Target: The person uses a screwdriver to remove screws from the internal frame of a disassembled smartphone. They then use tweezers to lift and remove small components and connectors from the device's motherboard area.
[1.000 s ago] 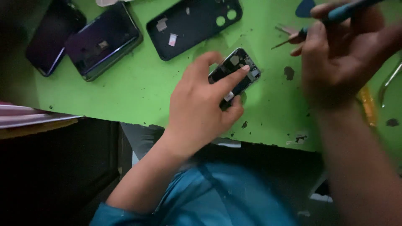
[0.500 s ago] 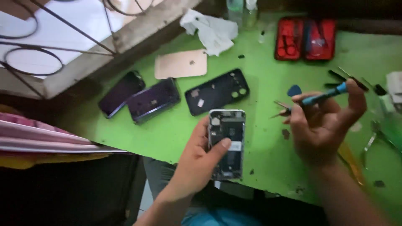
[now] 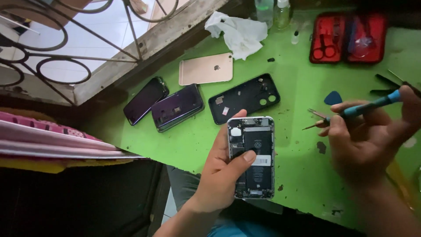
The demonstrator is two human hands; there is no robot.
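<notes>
The left hand (image 3: 223,169) is clamped around an opened phone (image 3: 252,156), held upright over the near edge of the green worktop (image 3: 289,92), its battery and inner parts facing up; the thumb presses across the middle of the phone and the fingers wrap behind its left side. To the right of it and a little apart, the right hand (image 3: 366,140) is closed on a blue-handled screwdriver (image 3: 368,105) together with tweezers (image 3: 315,118), their tips pointing left towards the phone but not touching it. Farther off on the worktop lie a black phone back shell (image 3: 245,97), a gold phone (image 3: 206,69), two dark phones (image 3: 164,103) and a crumpled white cloth (image 3: 239,33). A blue pick (image 3: 333,97) sits just beyond the right hand, and a red tool case (image 3: 348,37) lies open at the far right.
</notes>
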